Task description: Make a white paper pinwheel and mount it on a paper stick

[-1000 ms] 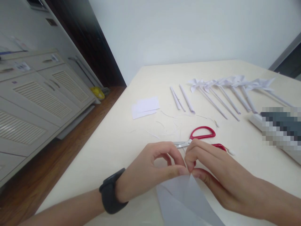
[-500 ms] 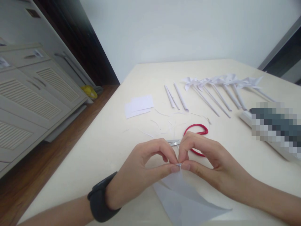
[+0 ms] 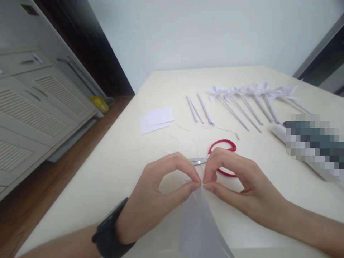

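Moved: paper sheet [image 3: 200, 222] now hangs narrower than before.
Hands: left hand [image 3: 156, 200] and right hand [image 3: 239, 186] pinch its top corner, near table's [image 3: 120, 168] front edge.
Done: pinwheels [image 3: 249, 91] lie finished.
Left: this sheet unfolded.

Quick tally of your tabletop [image 3: 113, 168]: one pair of red-handled scissors [image 3: 219, 157], one folded sheet of paper [image 3: 199, 222] pinched between your two hands, left hand [image 3: 158, 200] and right hand [image 3: 236, 186]. Three plain rolled paper sticks [image 3: 200, 109] lie side by side. The finished paper pinwheels [image 3: 249, 100] overlap, so I count about five or six. Two small white paper rectangles [image 3: 157, 120] are stacked, plus a bunch of thin paper scraps [image 3: 185, 141], too fine to count.
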### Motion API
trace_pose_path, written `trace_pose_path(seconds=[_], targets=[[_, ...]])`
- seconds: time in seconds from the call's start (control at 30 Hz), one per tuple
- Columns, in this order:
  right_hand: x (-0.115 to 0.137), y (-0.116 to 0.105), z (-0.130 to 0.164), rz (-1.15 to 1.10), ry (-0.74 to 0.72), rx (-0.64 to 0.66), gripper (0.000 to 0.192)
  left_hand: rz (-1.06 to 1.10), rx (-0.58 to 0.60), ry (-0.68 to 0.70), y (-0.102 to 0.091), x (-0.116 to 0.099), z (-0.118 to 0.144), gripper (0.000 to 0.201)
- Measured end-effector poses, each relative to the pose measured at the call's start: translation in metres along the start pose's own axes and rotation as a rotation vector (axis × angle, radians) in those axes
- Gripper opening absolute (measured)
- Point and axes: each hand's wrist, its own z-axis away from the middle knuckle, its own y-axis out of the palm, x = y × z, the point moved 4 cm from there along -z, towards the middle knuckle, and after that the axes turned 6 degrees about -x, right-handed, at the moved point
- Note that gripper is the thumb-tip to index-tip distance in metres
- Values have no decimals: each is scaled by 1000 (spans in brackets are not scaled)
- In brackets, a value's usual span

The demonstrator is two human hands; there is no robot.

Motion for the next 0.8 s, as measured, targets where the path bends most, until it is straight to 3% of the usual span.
trace_pose_path(seconds=[0.8], targets=[[-1, 3, -2, -71, -41, -7, 9, -30, 0, 90, 1, -2, 1, 15]])
